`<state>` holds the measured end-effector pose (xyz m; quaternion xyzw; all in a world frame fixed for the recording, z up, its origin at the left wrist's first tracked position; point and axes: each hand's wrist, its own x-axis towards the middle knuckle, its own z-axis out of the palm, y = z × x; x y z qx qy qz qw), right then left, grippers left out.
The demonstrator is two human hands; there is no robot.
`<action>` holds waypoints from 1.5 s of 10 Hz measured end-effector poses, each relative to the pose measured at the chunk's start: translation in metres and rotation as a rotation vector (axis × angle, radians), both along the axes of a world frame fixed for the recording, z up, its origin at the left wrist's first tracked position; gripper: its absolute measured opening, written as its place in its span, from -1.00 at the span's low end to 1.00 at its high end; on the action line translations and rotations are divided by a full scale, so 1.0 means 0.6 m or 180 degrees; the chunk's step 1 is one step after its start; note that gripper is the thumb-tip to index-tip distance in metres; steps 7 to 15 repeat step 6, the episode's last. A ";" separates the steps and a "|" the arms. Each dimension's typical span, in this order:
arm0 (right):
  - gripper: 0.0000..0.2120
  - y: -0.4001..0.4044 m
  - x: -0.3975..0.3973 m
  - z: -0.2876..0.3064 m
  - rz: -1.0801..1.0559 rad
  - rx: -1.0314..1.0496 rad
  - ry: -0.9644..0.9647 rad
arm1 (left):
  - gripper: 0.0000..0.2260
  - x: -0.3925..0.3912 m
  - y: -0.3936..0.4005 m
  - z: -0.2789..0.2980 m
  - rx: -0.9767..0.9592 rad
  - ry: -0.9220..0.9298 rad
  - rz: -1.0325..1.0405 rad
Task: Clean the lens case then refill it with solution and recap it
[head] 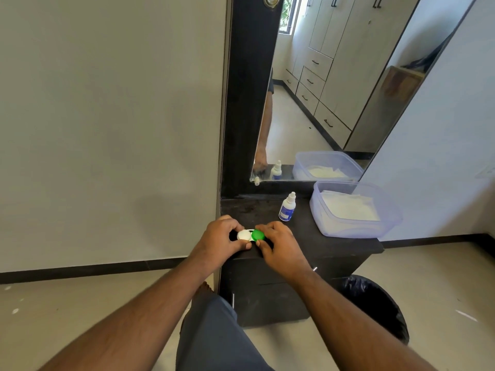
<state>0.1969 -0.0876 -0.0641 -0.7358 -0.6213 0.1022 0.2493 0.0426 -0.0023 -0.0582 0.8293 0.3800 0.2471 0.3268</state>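
The lens case (251, 235) lies near the front left of the black counter (316, 236), with a white cap (244, 235) on its left well and a green cap (258, 235) on its right well. My left hand (223, 238) grips the white-capped side with thumb and fingers. My right hand (276, 241) pinches the green cap between thumb and fingers. A small white solution bottle (287, 207) with a blue label stands upright behind my right hand, capped.
A clear plastic tub (353, 210) with white tissues sits at the counter's right end. A mirror (321, 89) leans behind the counter. A black-lined bin (375, 306) stands on the floor to the right, below the counter.
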 end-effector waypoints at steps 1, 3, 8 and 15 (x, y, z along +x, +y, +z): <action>-0.58 -0.009 0.001 0.008 0.0049 -0.0077 0.0005 | -0.73 -0.005 -0.001 0.003 -0.0041 0.0048 -0.0093; -0.45 -0.026 -0.001 0.037 0.0049 -0.0273 0.0014 | -0.44 -0.009 -0.003 0.014 -0.0159 0.0149 -0.0069; -0.49 0.015 -0.078 0.078 0.0271 -0.0042 -0.0670 | -0.43 -0.120 0.044 0.013 -0.0033 0.0359 0.0109; -0.49 0.015 -0.078 0.078 0.0271 -0.0042 -0.0670 | -0.43 -0.120 0.044 0.013 -0.0033 0.0359 0.0109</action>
